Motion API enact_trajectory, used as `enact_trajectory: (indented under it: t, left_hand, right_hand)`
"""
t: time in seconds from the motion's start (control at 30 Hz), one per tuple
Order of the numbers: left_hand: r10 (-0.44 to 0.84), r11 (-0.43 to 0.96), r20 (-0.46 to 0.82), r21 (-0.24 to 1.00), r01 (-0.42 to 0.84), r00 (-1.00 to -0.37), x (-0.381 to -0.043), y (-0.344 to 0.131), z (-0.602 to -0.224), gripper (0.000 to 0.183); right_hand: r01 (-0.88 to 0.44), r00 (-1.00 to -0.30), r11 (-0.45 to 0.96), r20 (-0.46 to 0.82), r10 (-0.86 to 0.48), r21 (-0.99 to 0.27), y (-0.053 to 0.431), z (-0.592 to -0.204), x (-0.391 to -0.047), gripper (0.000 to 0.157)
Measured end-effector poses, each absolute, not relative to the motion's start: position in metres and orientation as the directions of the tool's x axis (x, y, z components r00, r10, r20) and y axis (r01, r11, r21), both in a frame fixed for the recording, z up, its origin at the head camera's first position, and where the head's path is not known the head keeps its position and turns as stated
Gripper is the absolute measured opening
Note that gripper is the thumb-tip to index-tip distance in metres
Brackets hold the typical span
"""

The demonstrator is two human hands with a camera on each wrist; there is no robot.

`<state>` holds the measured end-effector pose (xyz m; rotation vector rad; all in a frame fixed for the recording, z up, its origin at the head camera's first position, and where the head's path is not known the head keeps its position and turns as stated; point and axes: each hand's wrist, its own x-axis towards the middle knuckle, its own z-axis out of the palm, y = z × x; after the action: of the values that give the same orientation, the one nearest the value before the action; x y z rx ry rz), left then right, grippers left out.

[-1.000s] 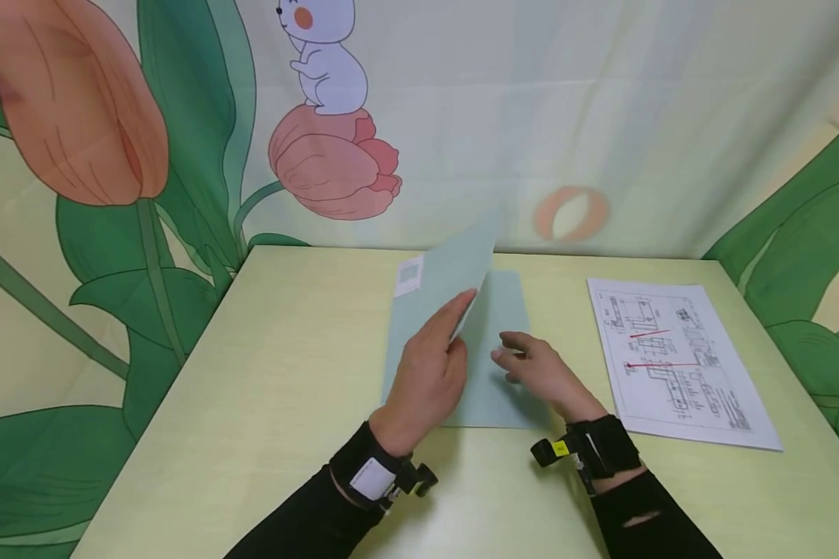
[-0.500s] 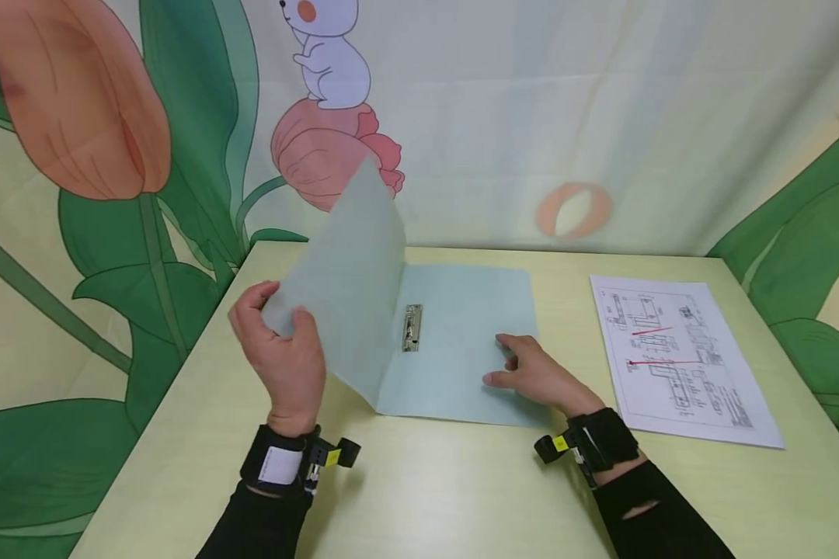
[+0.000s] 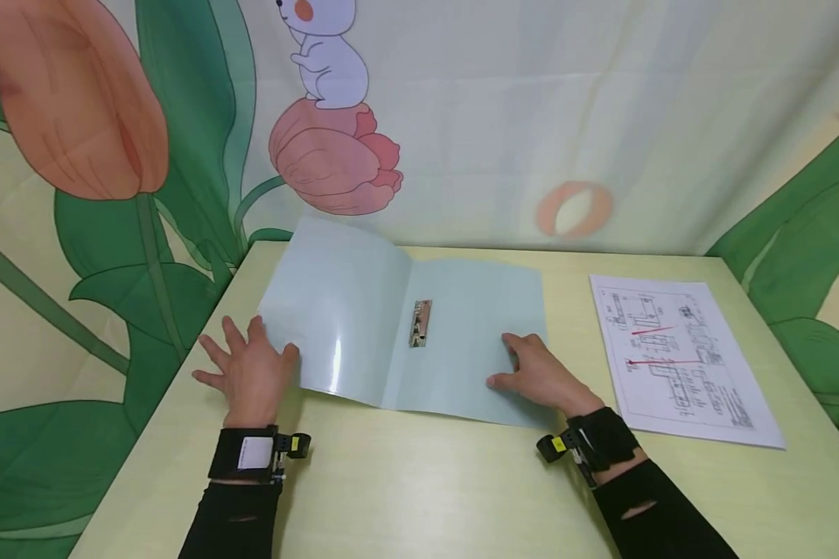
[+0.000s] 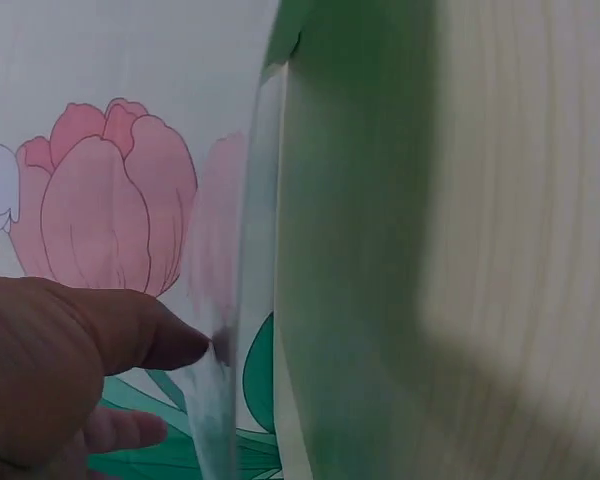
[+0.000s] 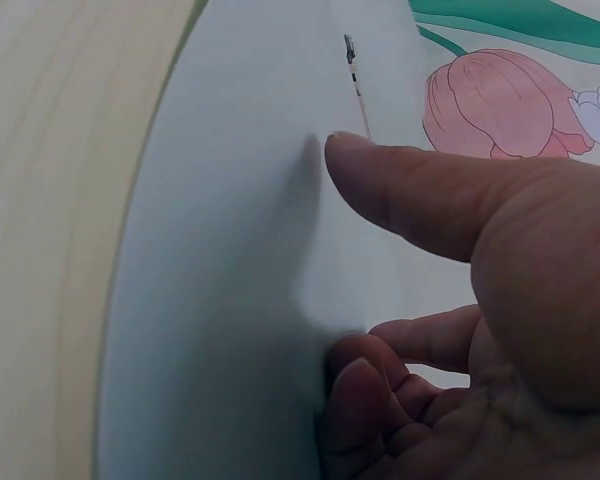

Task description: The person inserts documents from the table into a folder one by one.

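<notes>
A pale blue file folder (image 3: 461,373) lies spread on the table, a metal clip (image 3: 420,324) fixed beside its spine. Its left cover (image 3: 342,310) is slightly raised and catches a bright reflection. My left hand (image 3: 248,376) has its fingers fanned out at the cover's left edge; in the left wrist view the thumb (image 4: 170,335) comes right up to that edge. On the folder's right panel rests my right hand (image 3: 538,376), thumb apart from the bent fingers, which hold nothing. The right wrist view shows these fingers (image 5: 360,390) close against the panel.
To the right of the folder lies a stack of white paper (image 3: 678,357) printed with technical drawings and red lines. The pale wooden table (image 3: 419,481) ends at a curtain (image 3: 475,155) with tulips and a cartoon animal.
My left hand has swung the folder's cover over to the left and let go of it, its fingers now spread. The inside and the clip have come into sight. My right hand has barely moved.
</notes>
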<state>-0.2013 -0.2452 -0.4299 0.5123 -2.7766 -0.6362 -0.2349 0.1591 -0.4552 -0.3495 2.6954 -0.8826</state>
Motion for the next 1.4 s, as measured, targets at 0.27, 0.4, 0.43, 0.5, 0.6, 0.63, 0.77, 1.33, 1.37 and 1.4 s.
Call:
enact_trajectory:
  t: [0.27,0.4,0.43,0.5,0.6,0.63,0.77,1.33,1.37,1.4]
  left_hand:
    - [0.124,0.950,-0.092,0.300,0.091,-0.988,-0.227,-0.219,-0.448,0.066]
    - [0.229,0.950,-0.218,0.261,0.170,-0.949,-0.232,-0.200,-0.445,0.064]
    - [0.234,0.951,-0.246,0.261,0.168,-0.941,-0.231,-0.196,-0.443,0.064]
    - [0.242,0.951,-0.296,0.263,0.165,-0.924,-0.230,-0.190,-0.438,0.064]
    - [0.244,0.952,-0.349,0.262,0.156,-0.905,-0.225,-0.182,-0.431,0.066]
    - [0.244,0.954,-0.358,0.254,0.158,-0.901,-0.223,-0.179,-0.428,0.067]
    - [0.257,0.962,-0.357,0.185,0.202,-0.898,-0.214,-0.166,-0.418,0.074]
    - [0.177,0.983,-0.365,0.101,0.150,-0.914,-0.255,-0.116,-0.441,0.126]
    - [0.168,0.985,-0.374,0.109,0.136,-0.912,-0.256,-0.114,-0.442,0.127]
    - [0.158,0.986,-0.381,0.114,0.123,-0.911,-0.256,-0.111,-0.443,0.128]
  right_hand:
    - [-0.143,-0.934,0.827,-0.202,-0.295,-0.544,0.156,-0.458,-0.235,0.094]
    - [-0.160,-0.930,0.833,-0.202,-0.307,-0.529,0.154,-0.457,-0.236,0.092]
    - [-0.164,-0.929,0.835,-0.202,-0.309,-0.525,0.154,-0.457,-0.236,0.092]
    - [-0.181,-0.925,0.835,-0.197,-0.324,-0.520,0.155,-0.456,-0.235,0.091]
    - [-0.211,-0.916,0.834,-0.194,-0.350,-0.509,0.159,-0.454,-0.234,0.090]
    - [-0.225,-0.910,0.831,-0.194,-0.366,-0.508,0.161,-0.453,-0.234,0.090]
    - [-0.242,-0.889,0.825,-0.224,-0.399,-0.510,0.171,-0.450,-0.230,0.090]
    - [-0.158,-0.893,0.886,-0.319,-0.317,-0.437,0.165,-0.450,-0.235,0.106]
    - [-0.161,-0.893,0.887,-0.319,-0.318,-0.432,0.165,-0.449,-0.234,0.106]
    - [-0.164,-0.892,0.887,-0.320,-0.320,-0.431,0.166,-0.448,-0.234,0.106]
